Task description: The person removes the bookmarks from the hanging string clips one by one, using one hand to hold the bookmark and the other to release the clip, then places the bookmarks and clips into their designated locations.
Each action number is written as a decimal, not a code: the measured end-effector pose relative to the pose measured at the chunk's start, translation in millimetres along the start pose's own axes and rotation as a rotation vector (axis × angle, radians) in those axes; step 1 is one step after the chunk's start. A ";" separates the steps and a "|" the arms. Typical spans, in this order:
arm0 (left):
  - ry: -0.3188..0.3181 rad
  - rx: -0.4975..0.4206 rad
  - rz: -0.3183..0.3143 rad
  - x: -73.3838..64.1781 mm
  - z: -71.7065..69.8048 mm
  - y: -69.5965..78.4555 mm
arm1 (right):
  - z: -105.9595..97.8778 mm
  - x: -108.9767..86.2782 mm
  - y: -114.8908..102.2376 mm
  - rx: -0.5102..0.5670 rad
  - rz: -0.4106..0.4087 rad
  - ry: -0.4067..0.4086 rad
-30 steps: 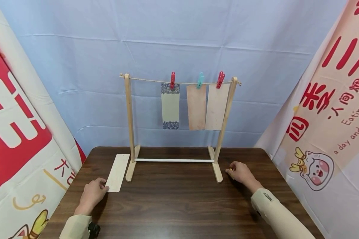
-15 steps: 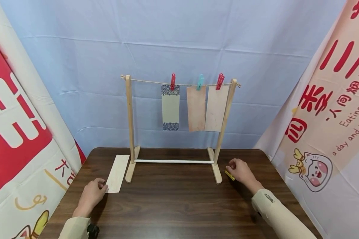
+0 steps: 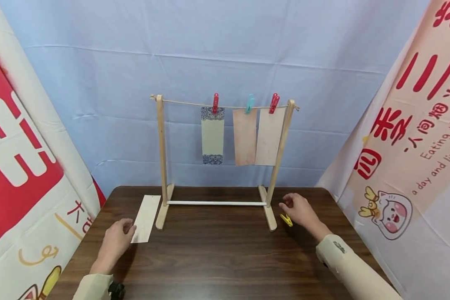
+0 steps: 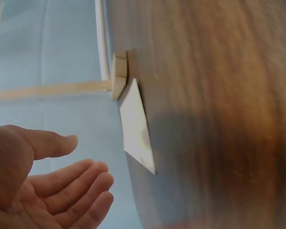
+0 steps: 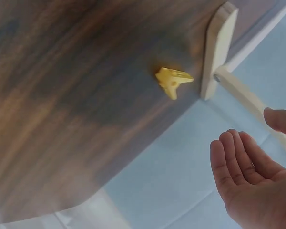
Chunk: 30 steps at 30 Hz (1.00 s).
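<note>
A plain off-white rectangular card (image 3: pixel 147 218) with a small hole at its far end lies flat on the table, left of the wooden rack. My left hand (image 3: pixel 116 239) hovers by its near left corner, thumb and fingers apart; the left wrist view has the card (image 4: pixel 136 126) clear of the fingers. To the right of the rack's right foot lies a yellow clothespin (image 3: pixel 286 220). Just beside and above it is my right hand (image 3: pixel 300 210), its fingers relaxed and holding nothing. In the right wrist view the clothespin (image 5: pixel 171 82) rests on the wood, apart from the hand.
Between the rack's posts (image 3: pixel 161 146) runs a rope (image 3: pixel 183 103). From it hang a blue-patterned card (image 3: pixel 212 135) under a red clothespin (image 3: pixel 215 103), a pinkish card (image 3: pixel 245 139) under a teal clothespin (image 3: pixel 250 103), and a pale card (image 3: pixel 268 139) under another red clothespin (image 3: pixel 273 103).
My right hand has let go of the yellow clothespin and risen slightly away from it. My left hand has lifted off the card's corner. The card stays in place.
</note>
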<state>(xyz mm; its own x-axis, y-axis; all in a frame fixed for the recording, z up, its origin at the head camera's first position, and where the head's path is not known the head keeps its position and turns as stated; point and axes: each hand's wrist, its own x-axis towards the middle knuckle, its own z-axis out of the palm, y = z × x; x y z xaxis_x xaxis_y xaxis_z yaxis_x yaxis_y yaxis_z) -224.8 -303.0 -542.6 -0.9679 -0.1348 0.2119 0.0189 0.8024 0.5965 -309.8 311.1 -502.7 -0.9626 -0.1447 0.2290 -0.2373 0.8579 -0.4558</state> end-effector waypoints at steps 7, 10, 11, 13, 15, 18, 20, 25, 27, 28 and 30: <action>0.006 -0.015 0.013 1.1 -5.2 15.9 | -9.1 2.2 -17.0 0.002 -0.011 0.007; -0.014 -0.027 -0.002 1.5 -7.3 23.5 | -12.0 3.4 -22.3 -0.005 -0.020 0.011; -0.020 -0.031 -0.006 1.5 -7.8 25.6 | -12.7 3.7 -24.0 -0.008 -0.025 0.011; -0.028 -0.040 -0.008 0.8 -8.4 29.5 | -14.1 3.8 -26.8 -0.011 -0.031 0.011; -0.015 -0.050 0.014 0.5 -8.2 33.0 | -16.0 3.1 -29.8 -0.011 -0.040 0.010; 0.026 -0.059 0.068 0.8 -7.6 37.6 | -17.9 2.2 -35.7 0.002 -0.045 0.014; 0.051 -0.068 0.101 1.9 -7.6 41.4 | -19.7 2.2 -41.5 0.010 -0.051 0.021; 0.046 -0.088 0.114 3.4 -8.9 51.9 | -23.9 6.5 -55.5 0.029 -0.079 0.035; 0.042 -0.091 0.116 3.7 -8.9 55.9 | -25.4 8.6 -59.7 0.040 -0.093 0.037; 0.040 -0.090 0.118 4.0 -8.5 57.5 | -25.9 9.5 -61.6 0.044 -0.100 0.036; 0.045 -0.095 0.127 4.7 -7.7 60.8 | -27.1 9.9 -65.0 0.050 -0.103 0.037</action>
<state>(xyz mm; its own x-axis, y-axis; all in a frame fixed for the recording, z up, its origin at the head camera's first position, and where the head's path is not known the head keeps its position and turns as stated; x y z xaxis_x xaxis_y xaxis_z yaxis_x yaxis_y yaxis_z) -226.3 -259.3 -499.4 -0.9441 -0.0637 0.3235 0.1657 0.7566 0.6326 -300.4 267.3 -447.6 -0.9275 -0.2116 0.3083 -0.3419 0.8138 -0.4700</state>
